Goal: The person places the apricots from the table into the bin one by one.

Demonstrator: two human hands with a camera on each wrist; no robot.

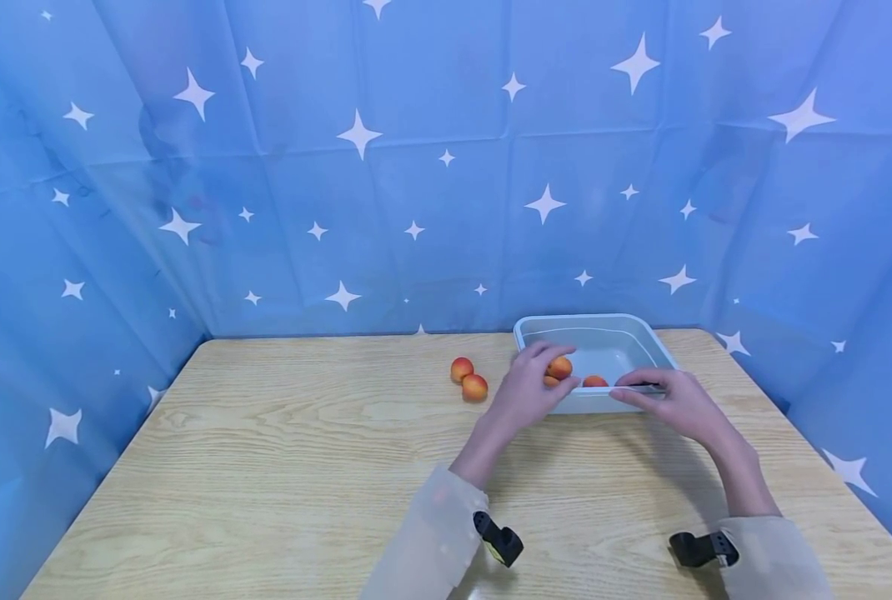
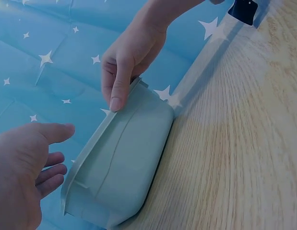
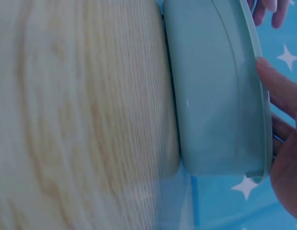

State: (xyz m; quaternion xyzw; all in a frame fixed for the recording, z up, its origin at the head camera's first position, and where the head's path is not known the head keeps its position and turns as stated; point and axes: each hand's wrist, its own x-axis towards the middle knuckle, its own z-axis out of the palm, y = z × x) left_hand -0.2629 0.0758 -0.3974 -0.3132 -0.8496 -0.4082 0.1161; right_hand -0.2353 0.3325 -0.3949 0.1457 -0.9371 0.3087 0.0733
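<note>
A pale blue-green plastic tub (image 1: 592, 403) stands at the back right of the table. Over its left end my left hand (image 1: 530, 385) reaches with thumb and fingers spread apart; in the left wrist view no fruit shows between them. In the head view, a red-orange peach (image 1: 560, 367) appears between that thumb and fingers, inside the tub. Another peach (image 1: 595, 381) shows behind the front wall, and one more is partly hidden by the left hand. My right hand (image 1: 674, 402) pinches the tub's front rim near the right corner, thumb outside, fingers over the inside.
Two more peaches, an upper one (image 1: 462, 369) and a lower one (image 1: 474, 387), lie together on the wooden table (image 1: 281, 467), left of the tub. A blue curtain (image 1: 446, 200) with white stars hangs behind and along both sides.
</note>
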